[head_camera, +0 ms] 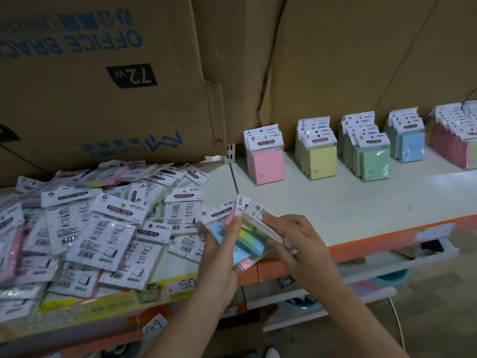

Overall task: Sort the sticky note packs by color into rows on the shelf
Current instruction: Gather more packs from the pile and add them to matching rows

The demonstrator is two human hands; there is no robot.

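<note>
Overall light: dim, flat indoor light with no hard-edged shadows.
Brightest area: the white shelf (335, 202) up and right of the grip, pale and slightly washed out.
Darkest area: below the grip, under the shelf edge, where it is murky.
Glare: soft sheen on the plastic wraps of the loose pile (77, 228) left of the grip.
Blur: held packs (247, 239), left hand (222, 251) and right hand (291, 241) are soft-edged — small print is unreadable.
Distortion: wide-angle bowing — the shelf edge curves away from the grip on both sides.

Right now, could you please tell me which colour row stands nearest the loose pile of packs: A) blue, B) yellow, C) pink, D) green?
C: the pink row stands leftmost, nearest the loose pile, with the yellow row, green row and blue row further right.
</note>
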